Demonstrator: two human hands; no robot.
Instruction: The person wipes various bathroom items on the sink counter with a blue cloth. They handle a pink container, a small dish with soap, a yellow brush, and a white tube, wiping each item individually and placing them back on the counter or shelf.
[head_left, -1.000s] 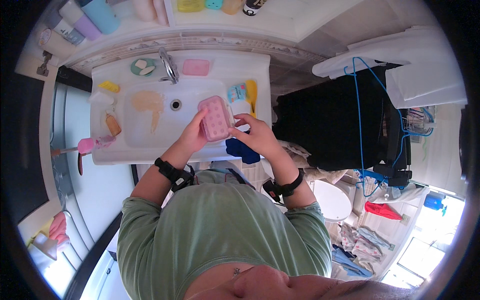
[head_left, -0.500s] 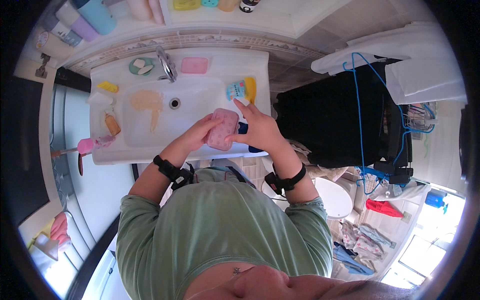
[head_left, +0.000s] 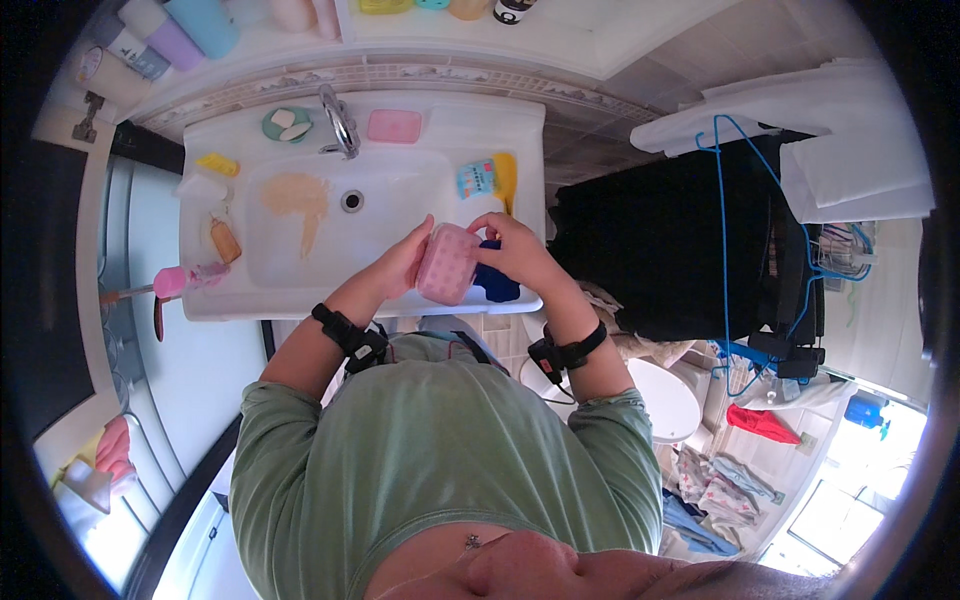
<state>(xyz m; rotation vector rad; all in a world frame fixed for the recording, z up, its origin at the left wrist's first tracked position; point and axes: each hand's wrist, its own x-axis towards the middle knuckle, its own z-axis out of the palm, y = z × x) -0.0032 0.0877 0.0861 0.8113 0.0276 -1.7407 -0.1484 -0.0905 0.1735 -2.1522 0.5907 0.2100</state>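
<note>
Over the front edge of the white washbasin (head_left: 225, 305), I hold a pink rectangular soap box (head_left: 448, 266) with a dotted face, tilted. My left hand (head_left: 405, 262) grips its left side, the thumb stretched up along the edge. The fingers of my right hand (head_left: 515, 252) are bent and pinch at the upper right edge of the box. Partly behind my right hand, a dark blue cloth (head_left: 497, 285) lies on the basin's front right rim. A flat pink piece (head_left: 394, 126), similar in colour to the box, lies on the back ledge.
The chrome tap (head_left: 340, 125) stands at the back, beside a green soap dish (head_left: 287, 124) with white soap. A blue packet (head_left: 477, 179) and a yellow brush-like thing (head_left: 505, 178) lie at right. Brownish stains mark the bowl. Blue hangers (head_left: 722, 250) and black cloth (head_left: 650, 240) are at right.
My right hand's spread fingers have bent in and now grasp the upper right edge of the soap box. The box has turned slightly, and more of the blue cloth shows.
</note>
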